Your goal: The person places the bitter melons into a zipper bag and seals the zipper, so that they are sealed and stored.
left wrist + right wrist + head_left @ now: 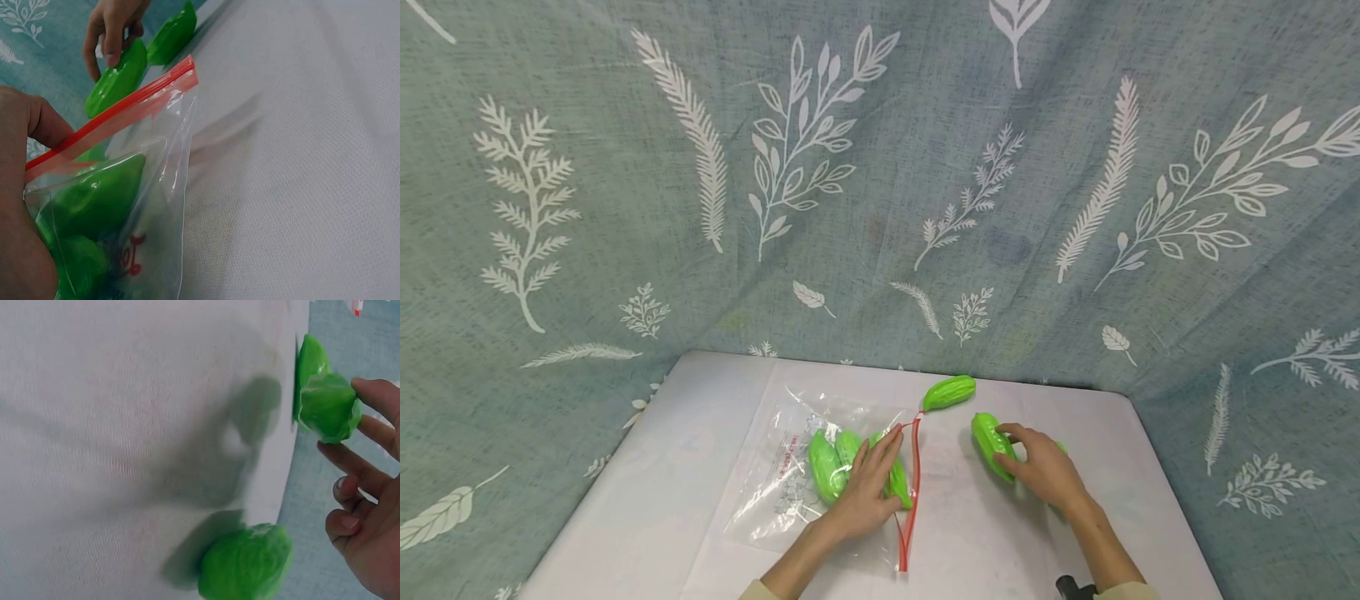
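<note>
On white table (pixel 1045 533), our left hand (pixel 867 487) rests flat, fingers straight, on clear zip bag (pixel 790 467) holding green gourds (pixel 827 467). Our right hand (pixel 1043 467) curls fingers round loose gourd (pixel 991 442); another gourd (pixel 949 392) lies near bag mouth.

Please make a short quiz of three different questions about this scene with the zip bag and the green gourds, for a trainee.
1. True or false: the left hand rests on the clear zip bag by its red zip strip.
2. How many green gourds lie on the white table outside the bag, in the head view? A) none B) two at least C) five
3. Fill in: the right hand touches a green ____ lying on the table.

Key
1. True.
2. B: the far gourd and the near gourd under the right hand's fingers.
3. gourd.
</note>
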Demonstrator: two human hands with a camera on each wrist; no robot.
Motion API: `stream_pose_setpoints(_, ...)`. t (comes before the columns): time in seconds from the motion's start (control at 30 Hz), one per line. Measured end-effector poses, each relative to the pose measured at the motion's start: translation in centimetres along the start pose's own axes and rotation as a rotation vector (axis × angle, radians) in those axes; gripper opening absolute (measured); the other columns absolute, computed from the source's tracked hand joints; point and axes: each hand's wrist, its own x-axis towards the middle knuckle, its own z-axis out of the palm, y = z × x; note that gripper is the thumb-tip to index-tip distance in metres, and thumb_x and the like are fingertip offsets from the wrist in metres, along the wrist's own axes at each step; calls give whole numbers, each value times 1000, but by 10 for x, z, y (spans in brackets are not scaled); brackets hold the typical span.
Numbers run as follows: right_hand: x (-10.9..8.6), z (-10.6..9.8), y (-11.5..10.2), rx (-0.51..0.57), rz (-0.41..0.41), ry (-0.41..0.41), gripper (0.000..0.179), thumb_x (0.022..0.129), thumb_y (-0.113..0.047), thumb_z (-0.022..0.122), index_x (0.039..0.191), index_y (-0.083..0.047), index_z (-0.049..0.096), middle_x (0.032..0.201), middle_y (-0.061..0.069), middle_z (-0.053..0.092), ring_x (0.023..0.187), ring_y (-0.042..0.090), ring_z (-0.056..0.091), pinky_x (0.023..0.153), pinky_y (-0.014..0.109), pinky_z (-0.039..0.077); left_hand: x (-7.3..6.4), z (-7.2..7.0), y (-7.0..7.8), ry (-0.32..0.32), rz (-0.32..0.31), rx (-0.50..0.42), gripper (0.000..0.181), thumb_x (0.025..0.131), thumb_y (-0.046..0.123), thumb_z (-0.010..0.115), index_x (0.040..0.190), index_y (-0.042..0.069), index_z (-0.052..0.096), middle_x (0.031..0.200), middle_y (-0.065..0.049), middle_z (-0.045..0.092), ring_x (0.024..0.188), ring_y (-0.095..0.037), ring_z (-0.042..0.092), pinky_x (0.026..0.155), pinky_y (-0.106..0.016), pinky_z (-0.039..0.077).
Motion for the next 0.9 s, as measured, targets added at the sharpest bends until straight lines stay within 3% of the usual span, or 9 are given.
stream_pose_setpoints(0.47, -7, 10, -15, 97, -62, 5, 53, 89, -45, 75, 135, -24, 61, 124, 1, 68, 122, 27, 61, 101, 54, 49, 2, -1, 1, -12, -16, -15, 100, 77, 21, 73, 159, 0, 19, 167, -14, 18, 154, -29, 19, 121, -63, 5)
stream_pose_setpoints(0.63, -12, 14, -23, 138, -62, -23, 53, 88, -50, 74, 135, -28, 62, 122, -4, 68, 120, 26, 61, 96, 50, 51, 1, -2, 1, -13, -24, -30, 101, 76, 19, 74, 159, 2, 19, 167, -14, 18, 154, -27, 18, 122, -61, 5)
stream_pose_setpoints(0.9, -17, 21, -35, 224, -126, -80, 50, 88, -54, 72, 132, -31, 62, 120, -9, 67, 117, 20, 62, 95, 47, 53, 2, -2, 2, 3, -14, -33, 102, 73, 14, 73, 159, 1, 20, 166, -15, 20, 153, -30, 21, 120, -65, 7)
